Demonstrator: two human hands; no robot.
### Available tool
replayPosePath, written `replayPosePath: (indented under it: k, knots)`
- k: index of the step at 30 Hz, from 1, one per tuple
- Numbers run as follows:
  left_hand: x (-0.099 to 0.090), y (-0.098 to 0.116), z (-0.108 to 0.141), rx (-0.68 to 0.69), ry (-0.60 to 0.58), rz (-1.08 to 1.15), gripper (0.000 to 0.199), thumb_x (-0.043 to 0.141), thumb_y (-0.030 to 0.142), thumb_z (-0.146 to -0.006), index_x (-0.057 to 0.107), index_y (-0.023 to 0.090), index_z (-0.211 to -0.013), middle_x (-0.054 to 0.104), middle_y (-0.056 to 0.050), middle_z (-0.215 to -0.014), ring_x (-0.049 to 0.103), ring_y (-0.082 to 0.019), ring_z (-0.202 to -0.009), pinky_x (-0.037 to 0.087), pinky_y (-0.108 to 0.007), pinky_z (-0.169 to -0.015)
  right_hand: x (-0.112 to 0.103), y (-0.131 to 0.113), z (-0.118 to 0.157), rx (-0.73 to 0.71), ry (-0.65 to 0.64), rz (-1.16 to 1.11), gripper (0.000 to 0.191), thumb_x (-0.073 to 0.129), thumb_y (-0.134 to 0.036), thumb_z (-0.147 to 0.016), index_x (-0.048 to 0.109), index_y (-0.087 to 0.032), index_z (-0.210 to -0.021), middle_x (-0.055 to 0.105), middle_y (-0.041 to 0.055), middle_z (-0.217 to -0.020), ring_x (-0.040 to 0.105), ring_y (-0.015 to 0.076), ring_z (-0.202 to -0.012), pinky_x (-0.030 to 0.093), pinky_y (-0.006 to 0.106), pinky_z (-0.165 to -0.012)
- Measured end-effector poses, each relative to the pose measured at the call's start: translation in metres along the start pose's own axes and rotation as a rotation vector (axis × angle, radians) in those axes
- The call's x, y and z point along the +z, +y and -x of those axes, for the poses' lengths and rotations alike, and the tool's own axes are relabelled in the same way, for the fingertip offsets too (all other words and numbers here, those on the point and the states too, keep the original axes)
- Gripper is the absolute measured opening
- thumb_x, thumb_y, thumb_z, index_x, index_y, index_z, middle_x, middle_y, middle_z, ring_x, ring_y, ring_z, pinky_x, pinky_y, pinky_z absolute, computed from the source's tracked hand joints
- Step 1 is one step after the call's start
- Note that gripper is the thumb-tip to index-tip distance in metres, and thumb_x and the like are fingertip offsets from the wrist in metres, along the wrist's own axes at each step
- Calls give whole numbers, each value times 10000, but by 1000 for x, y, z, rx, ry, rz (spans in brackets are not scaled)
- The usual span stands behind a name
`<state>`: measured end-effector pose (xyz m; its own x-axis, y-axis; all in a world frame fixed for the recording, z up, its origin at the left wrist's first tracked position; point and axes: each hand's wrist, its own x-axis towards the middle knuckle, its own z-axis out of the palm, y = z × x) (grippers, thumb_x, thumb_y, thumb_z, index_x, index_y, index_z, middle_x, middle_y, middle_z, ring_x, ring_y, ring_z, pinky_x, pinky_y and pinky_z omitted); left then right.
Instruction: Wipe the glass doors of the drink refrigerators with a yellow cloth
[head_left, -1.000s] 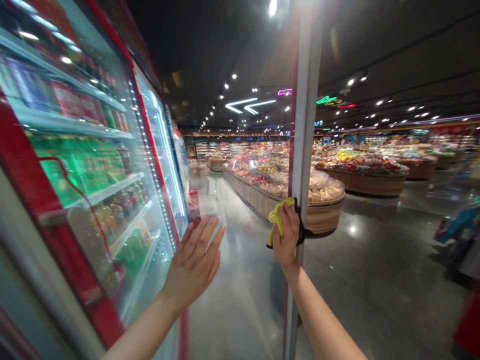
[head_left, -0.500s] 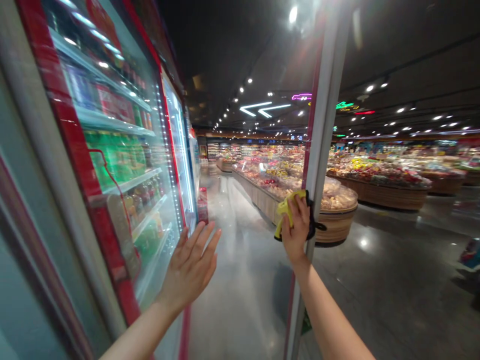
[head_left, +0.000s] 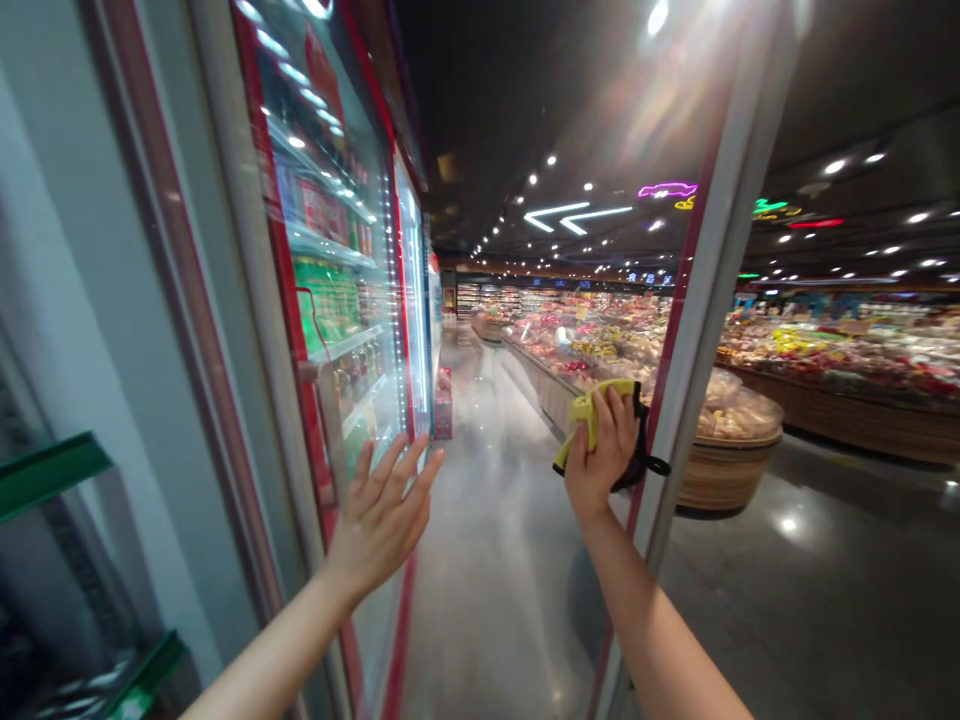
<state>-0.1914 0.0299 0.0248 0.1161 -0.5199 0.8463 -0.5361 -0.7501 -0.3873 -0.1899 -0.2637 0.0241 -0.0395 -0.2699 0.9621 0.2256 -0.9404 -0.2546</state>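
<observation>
The yellow-and-black cloth [head_left: 581, 408] is in the right hand's [head_left: 600, 458] grasp, beside the door frame [head_left: 705, 345]; even finger pressure should keep it flat. The left hand [head_left: 379, 525] is open, holding nothing (glass contact I cannot tell). The cloth's underside is hidden; bottles [head_left: 330, 300] blur.

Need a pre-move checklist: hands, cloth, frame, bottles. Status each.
1. Cloth held in right hand: ok.
2. Cloth spread flat: not ok, bunched under the fingers.
3. Loop off the door frame: not ok, overlaps it in view; contact unclear.
4. Left hand unloaded: ok, fingers spread.
5. Left hand touching glass: cannot tell.
6. Fridge bottles all upright: cannot tell, blurred.
</observation>
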Motion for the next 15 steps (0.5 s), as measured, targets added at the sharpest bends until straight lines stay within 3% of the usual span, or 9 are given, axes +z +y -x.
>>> replayPosePath:
  k: [2, 5, 9, 12, 15]
  knots:
    - [-2, -2, 1, -4, -6, -19, 586, 588, 235, -951, 438, 244, -1518, 540, -106, -1510, 274, -238, -1546, 178, -507, -1293, 13, -25, -4, 23, -12, -12, 473, 469, -260, -1002, 521, -200, -1468, 583, 177, -1450, 406, 360, -1463, 313, 654, -1156]
    - [-5, -3, 4, -6, -21, -32, 587, 584, 223, -947, 441, 234, -1517, 532, -109, -1518, 267, -239, -1548, 175, -507, -1294, 14, -53, 13, -185, -185, -63, 488, 485, -199, -992, 520, -253, -1476, 616, 118, -1435, 400, 293, -1478, 261, 561, -1220]
    - [-13, -16, 17, -17, -37, -45, 604, 594, 222, -940, 435, 225, -1523, 544, -120, -1507, 248, -230, -1555, 163, -507, -1297, -7, -37, 40, -553, -319, -143, 460, 550, -132, -953, 611, -303, -1375, 717, 22, -1307, 509, 190, -1395, 254, 410, -1246]
    - [-21, -31, 28, -48, -49, -69, 632, 599, 232, -941, 407, 247, -1544, 547, -121, -1504, 240, -230, -1557, 170, -522, -1293, -4, -25, 31, -464, -230, -116, 411, 550, -182, -960, 629, -270, -1354, 716, 61, -1298, 517, 229, -1391, 293, 457, -1224]
    - [-26, -39, 33, -73, -63, -89, 686, 613, 238, -932, 361, 261, -1570, 528, -117, -1523, 234, -239, -1559, 171, -527, -1294, 18, -52, 17, -213, -85, -63, 440, 532, -239, -975, 583, -215, -1412, 649, 142, -1382, 440, 308, -1450, 290, 559, -1204]
